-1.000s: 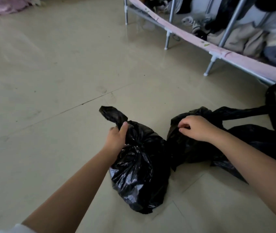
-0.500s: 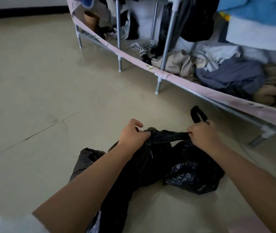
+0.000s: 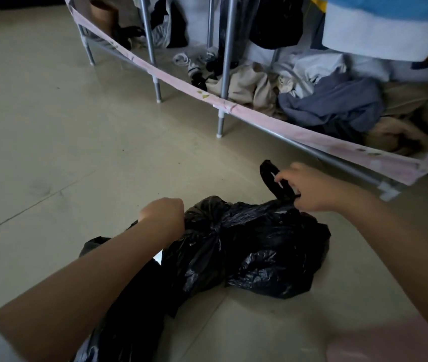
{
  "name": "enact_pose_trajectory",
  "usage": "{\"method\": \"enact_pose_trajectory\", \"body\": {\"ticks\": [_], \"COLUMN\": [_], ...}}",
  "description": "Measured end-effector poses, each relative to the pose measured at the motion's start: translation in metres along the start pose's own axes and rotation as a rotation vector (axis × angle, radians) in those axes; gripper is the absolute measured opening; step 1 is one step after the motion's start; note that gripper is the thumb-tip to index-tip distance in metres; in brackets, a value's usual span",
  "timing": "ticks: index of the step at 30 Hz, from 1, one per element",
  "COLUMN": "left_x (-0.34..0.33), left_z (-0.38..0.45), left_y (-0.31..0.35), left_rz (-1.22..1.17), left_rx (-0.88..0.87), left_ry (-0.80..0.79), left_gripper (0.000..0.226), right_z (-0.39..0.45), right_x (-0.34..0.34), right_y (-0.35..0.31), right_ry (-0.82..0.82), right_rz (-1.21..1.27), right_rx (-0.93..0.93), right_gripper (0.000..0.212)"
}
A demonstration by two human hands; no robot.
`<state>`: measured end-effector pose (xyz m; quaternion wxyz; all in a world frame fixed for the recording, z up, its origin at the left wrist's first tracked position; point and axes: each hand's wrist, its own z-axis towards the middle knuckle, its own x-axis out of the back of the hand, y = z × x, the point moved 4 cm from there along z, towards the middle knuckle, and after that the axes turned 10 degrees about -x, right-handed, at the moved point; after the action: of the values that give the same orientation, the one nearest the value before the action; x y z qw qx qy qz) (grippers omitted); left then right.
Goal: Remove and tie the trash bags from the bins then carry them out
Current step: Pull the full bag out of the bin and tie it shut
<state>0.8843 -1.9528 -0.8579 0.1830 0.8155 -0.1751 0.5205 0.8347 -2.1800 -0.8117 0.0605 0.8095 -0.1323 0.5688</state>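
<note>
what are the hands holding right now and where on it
Right hand grips the black trash bag by its handle loop; left hand clutches the bag's gathered top.

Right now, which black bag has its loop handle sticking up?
The black bag on the right, the one nearer the clothes rack. The right hand pinches its upright loop handle; the other black bag lies under the left arm.

Glossy black plastic trash bags [image 3: 254, 246] on a pale beige tiled floor [image 3: 77, 142] — at two o'clock, a pink leaf-printed fabric band [image 3: 280, 126], slate-blue crumpled cloth [image 3: 338, 103].
</note>
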Motion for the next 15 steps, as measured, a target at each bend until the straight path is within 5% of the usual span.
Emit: {"method": "enact_pose_trajectory", "body": {"ticks": [4,9,12,15], "left_x": [0.022,0.04,0.041,0.038], "left_z": [-0.01,-0.02,-0.018,-0.014], "left_y": [-0.006,-0.009,-0.003,0.009], "left_rz": [0.202,0.192,0.175,0.183], "left_rx": [0.021,-0.026,-0.088,-0.158], "left_ry": [0.084,0.226,0.259,0.267], "left_gripper": [0.028,0.026,0.028,0.033], "right_z": [0.015,0.019,0.023,0.024], "right_x": [0.009,-0.005,-0.007,0.002], "right_y": [0.003,-0.008,-0.01,-0.009], "right_ry": [0.45,0.348,0.163,0.239], "right_rz": [0.262,0.881,0.687,0.332], "right_rx": [-0.112,-0.236,-0.297,-0.35], "right_gripper": [0.023,0.007,0.016,0.034]}}
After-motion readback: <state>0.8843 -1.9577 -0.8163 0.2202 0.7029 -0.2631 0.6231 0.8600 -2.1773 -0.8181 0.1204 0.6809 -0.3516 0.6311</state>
